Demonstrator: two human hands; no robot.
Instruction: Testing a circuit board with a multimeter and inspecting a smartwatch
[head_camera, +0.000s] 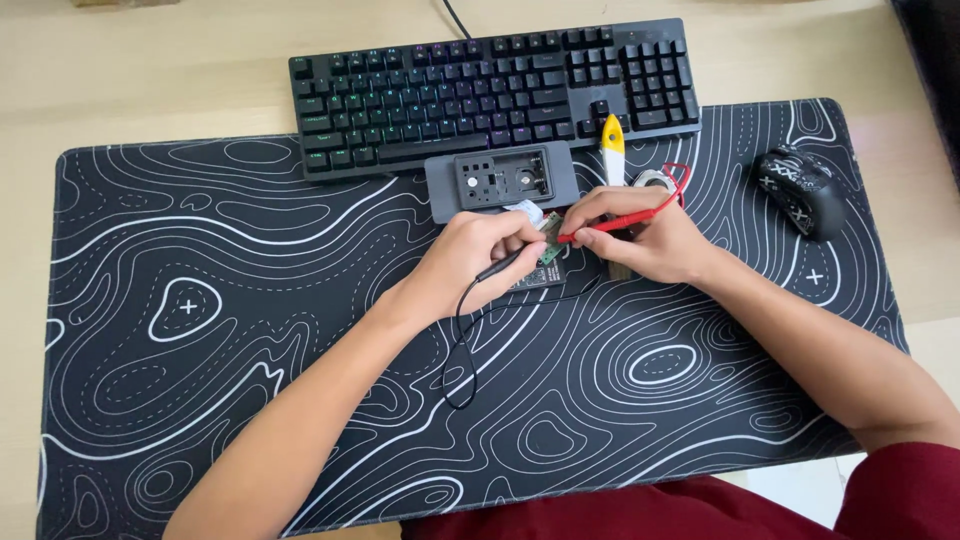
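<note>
Black probe pinched in left hand, red probe pinched in right hand; both tips set on green board, near mat's far edge, below grey case and keyboard

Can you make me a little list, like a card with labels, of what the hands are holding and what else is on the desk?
left hand: holds a black probe, tip on the small green board
right hand: holds a red probe, tip on the same board
behind the board: grey case with small holes
top: black keyboard
right: black patterned mouse
near keyboard: yellow and white tool
underneath: black desk mat with white wavy lines
</note>
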